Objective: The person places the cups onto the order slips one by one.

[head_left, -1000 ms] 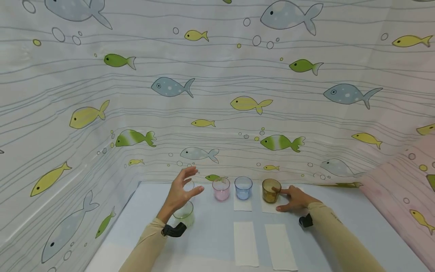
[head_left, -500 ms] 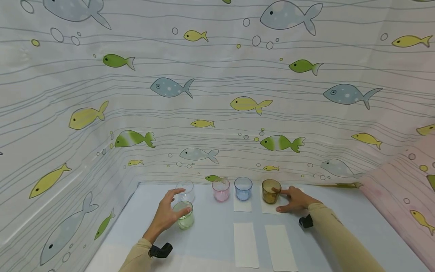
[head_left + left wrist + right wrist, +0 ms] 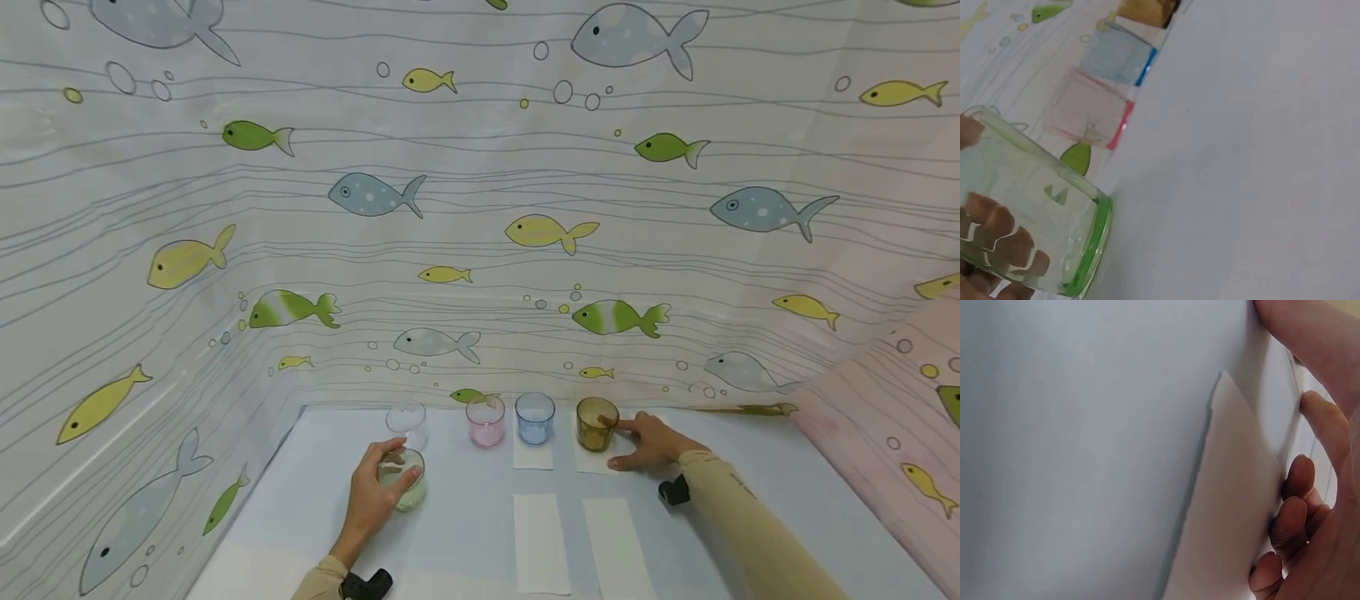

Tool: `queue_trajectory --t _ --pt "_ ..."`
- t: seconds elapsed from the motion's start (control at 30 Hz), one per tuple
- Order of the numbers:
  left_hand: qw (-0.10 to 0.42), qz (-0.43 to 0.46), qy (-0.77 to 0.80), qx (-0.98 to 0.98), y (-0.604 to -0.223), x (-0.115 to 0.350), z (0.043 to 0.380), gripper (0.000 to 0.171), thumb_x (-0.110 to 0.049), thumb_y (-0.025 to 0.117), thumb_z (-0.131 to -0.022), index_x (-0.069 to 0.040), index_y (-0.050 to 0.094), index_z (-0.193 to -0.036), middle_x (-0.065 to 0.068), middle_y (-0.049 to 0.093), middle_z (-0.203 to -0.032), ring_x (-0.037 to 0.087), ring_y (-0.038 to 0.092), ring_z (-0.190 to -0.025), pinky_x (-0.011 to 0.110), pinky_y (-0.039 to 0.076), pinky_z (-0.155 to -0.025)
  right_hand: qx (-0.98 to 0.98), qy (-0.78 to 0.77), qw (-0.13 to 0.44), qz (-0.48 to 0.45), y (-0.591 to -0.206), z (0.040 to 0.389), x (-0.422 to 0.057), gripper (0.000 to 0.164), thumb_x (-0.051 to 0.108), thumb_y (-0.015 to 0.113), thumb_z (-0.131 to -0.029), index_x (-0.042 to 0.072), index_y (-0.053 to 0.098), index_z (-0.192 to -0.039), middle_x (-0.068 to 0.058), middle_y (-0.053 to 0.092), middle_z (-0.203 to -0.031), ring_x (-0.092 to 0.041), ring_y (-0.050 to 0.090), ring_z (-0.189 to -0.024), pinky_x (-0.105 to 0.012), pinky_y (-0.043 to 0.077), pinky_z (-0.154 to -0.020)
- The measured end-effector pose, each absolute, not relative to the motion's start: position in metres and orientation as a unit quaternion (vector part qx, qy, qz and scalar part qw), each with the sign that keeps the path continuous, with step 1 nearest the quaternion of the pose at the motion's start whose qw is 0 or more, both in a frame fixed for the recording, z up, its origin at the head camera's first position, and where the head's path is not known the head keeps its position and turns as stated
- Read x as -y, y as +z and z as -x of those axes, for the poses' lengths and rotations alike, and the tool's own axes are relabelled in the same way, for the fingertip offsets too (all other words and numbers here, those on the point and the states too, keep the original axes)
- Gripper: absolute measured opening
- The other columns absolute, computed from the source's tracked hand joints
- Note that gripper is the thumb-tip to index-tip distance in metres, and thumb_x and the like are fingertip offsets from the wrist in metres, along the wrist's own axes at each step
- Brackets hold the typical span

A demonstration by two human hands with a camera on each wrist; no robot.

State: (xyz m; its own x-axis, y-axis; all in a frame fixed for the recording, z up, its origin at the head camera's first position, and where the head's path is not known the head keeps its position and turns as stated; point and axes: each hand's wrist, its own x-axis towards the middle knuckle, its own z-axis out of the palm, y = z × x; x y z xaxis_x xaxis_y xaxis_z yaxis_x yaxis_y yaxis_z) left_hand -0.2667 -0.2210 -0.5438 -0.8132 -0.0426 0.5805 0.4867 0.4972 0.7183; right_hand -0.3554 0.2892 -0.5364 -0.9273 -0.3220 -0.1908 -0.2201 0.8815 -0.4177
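My left hand grips a green-tinted glass that stands on the table at the left, thumb on the near side and fingers round the far side. In the left wrist view, several fingers show through the wall of this green glass. Over on the right, my right hand rests on the tabletop beside an amber glass. Its index finger reaches to that glass, and its thumb is spread towards me. A paper strip lies near the right fingers in the right wrist view.
Behind the green glass stands a clear glass. A pink glass and a blue glass follow to the right. Two white paper strips, a left strip and a right strip, lie nearer me. A fish-patterned curtain borders the table.
My left hand has come down and towards me from above the clear glass, then closed round the green glass. My right hand has stayed beside the amber glass.
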Motion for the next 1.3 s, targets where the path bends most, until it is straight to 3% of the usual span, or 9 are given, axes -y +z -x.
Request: queue_trajectory --t 0.13,0.27,0.43,0.53,0.77,1.03,1.3 --pt "0.261 0.129 -0.501 0.815 -0.548 0.219 0.263 0.034 -0.009 0.079 -0.094 -0.008 0.073 -0.128 0.007 0.074 -0.108 0.013 0.07 -0.1 0.02 0.055 -0.09 -0.963 -0.19 0.129 0.138 -0.538 0.355 -0.291 0.097 0.06 0.088 -0.079 0.013 0.053 -0.157 -0.013 0.052 -0.108 -0.027 0.047 -0.1 -0.051 0.05 -0.091" --pt "0.233 0.114 -0.507 0.822 -0.55 0.22 0.262 0.035 -0.012 0.077 -0.097 -0.009 0.071 -0.131 0.005 0.076 -0.111 0.004 0.068 -0.102 0.019 0.053 -0.09 -0.964 -0.19 0.13 0.136 -0.538 0.354 -0.292 0.097 0.06 0.088 -0.08 0.013 0.053 -0.157 -0.014 0.052 -0.109 -0.028 0.048 -0.101 -0.053 0.05 -0.093" --pt "0.181 0.108 -0.522 0.827 -0.553 0.224 0.263 0.052 -0.013 0.084 -0.09 -0.005 0.065 -0.137 0.012 0.076 -0.115 0.02 0.074 -0.103 0.028 0.06 -0.088 -0.963 -0.187 0.131 0.144 -0.536 0.352 -0.291 0.096 0.059 0.088 -0.081 0.012 0.052 -0.157 -0.013 0.051 -0.107 -0.027 0.047 -0.099 -0.046 0.049 -0.087" --pt "0.158 0.105 -0.531 0.826 -0.553 0.227 0.264 0.061 -0.018 0.09 -0.085 -0.005 0.063 -0.138 0.014 0.075 -0.114 0.028 0.075 -0.101 0.032 0.061 -0.089 -0.962 -0.192 0.124 0.151 -0.534 0.35 -0.291 0.095 0.056 0.088 -0.082 0.009 0.052 -0.156 -0.011 0.048 -0.101 -0.026 0.044 -0.094 -0.038 0.042 -0.079" --pt "0.141 0.099 -0.529 0.831 -0.552 0.228 0.265 0.067 -0.023 0.093 -0.082 -0.006 0.062 -0.139 0.011 0.075 -0.113 0.028 0.074 -0.1 0.032 0.061 -0.09 -0.963 -0.182 0.097 0.172 -0.537 0.345 -0.29 0.096 0.056 0.085 -0.085 0.003 0.05 -0.156 -0.007 0.043 -0.093 -0.022 0.038 -0.085 -0.033 0.03 -0.07" --pt "0.153 0.101 -0.52 0.834 -0.555 0.23 0.261 0.069 -0.022 0.094 -0.081 -0.008 0.061 -0.14 0.009 0.076 -0.113 0.026 0.074 -0.102 0.029 0.057 -0.094 -0.97 -0.161 0.068 0.171 -0.538 0.334 -0.289 0.091 0.06 0.078 -0.09 0.001 0.052 -0.154 -0.007 0.053 -0.102 -0.022 0.047 -0.091 -0.038 0.044 -0.076" --pt "0.152 0.099 -0.558 0.81 -0.555 0.231 0.261 0.071 -0.016 0.096 -0.078 -0.007 0.055 -0.135 0.009 0.077 -0.121 0.025 0.074 -0.109 0.033 0.059 -0.098 -0.954 -0.213 0.061 0.203 -0.518 0.331 -0.31 0.081 0.048 0.077 -0.096 0.005 0.048 -0.158 -0.006 0.062 -0.105 -0.02 0.056 -0.095 -0.042 0.052 -0.081"
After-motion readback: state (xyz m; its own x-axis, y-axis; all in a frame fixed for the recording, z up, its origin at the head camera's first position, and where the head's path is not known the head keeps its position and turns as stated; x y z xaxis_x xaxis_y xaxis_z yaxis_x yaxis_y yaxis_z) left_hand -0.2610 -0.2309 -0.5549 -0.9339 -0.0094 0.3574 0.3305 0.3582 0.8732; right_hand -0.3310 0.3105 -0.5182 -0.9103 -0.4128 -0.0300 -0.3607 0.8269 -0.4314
